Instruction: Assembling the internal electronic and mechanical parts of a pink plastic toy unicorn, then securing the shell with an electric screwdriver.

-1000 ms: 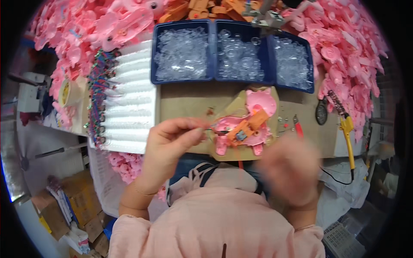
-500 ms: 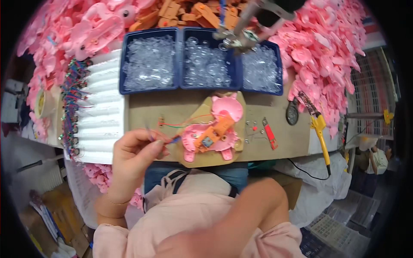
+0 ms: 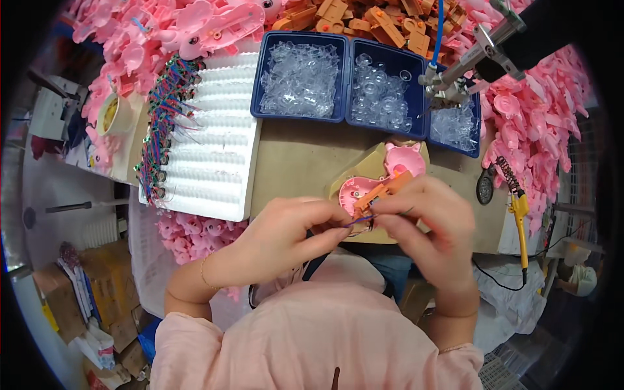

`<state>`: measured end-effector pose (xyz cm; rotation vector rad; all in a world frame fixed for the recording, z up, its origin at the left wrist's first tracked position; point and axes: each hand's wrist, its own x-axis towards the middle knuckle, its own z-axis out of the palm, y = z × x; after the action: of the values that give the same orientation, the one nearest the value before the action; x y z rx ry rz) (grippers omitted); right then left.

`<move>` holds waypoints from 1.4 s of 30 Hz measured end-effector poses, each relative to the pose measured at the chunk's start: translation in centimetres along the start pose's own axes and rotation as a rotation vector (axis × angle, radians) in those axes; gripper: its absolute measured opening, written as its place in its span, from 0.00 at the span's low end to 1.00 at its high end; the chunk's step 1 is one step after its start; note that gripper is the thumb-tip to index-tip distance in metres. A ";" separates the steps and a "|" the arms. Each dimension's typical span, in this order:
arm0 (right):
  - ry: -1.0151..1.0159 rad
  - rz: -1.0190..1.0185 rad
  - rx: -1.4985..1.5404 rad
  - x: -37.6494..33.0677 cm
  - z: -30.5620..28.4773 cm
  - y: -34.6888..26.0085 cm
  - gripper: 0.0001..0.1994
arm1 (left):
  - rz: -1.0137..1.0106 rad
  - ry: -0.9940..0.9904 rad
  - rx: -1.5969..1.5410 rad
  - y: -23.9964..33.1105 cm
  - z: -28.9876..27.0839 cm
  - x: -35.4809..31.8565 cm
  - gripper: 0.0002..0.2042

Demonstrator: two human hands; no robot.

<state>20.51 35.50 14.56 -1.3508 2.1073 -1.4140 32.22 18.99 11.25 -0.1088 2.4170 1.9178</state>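
My left hand (image 3: 286, 229) pinches thin blue and dark wires (image 3: 359, 221) between thumb and fingertips, just in front of the toy. Close beside it, my right hand (image 3: 434, 224) has its thumb and fingers pinched on the other side of the same wires. Behind the fingers, an open pink toy shell (image 3: 404, 158) with an eared head part lies in a tan shaped holder (image 3: 367, 168). Across the shell sits an orange plastic part (image 3: 372, 194), partly covered by my right hand. The wires' ends are hidden by my fingers.
Blue bins (image 3: 346, 107) of clear plastic parts stand behind the toy. A white ribbed foam tray (image 3: 224, 140) bears bundled wired parts (image 3: 159, 130) on its left. Pink shells (image 3: 520, 123) are heaped around. A yellow soldering iron (image 3: 520, 221) rests at right; a metal tool head (image 3: 448, 88) hangs above.
My right hand has come up from near my body to the wires. My left hand, still pinching, has moved right to the toy. The whole view has shifted, placing the bench further right.
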 end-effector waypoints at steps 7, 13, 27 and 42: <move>-0.141 0.695 0.450 1.0 -1.5 2.0 0.10 | -0.042 -0.249 -0.054 -0.3 -0.7 0.9 0.13; -0.060 0.711 0.554 -0.3 -1.0 2.5 0.09 | 0.099 -0.226 -0.117 -0.5 -0.5 1.0 0.10; 0.304 0.321 0.537 -4.0 0.4 3.0 0.10 | -0.223 -0.130 -0.838 -1.1 0.7 0.2 0.17; 0.301 0.196 0.371 -4.6 0.7 2.3 0.08 | -0.315 -0.070 -0.669 -0.9 1.1 0.2 0.07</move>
<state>22.13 39.03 11.15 -0.8117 1.9446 -1.8959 32.12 19.83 10.11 -0.4073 1.5053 2.4074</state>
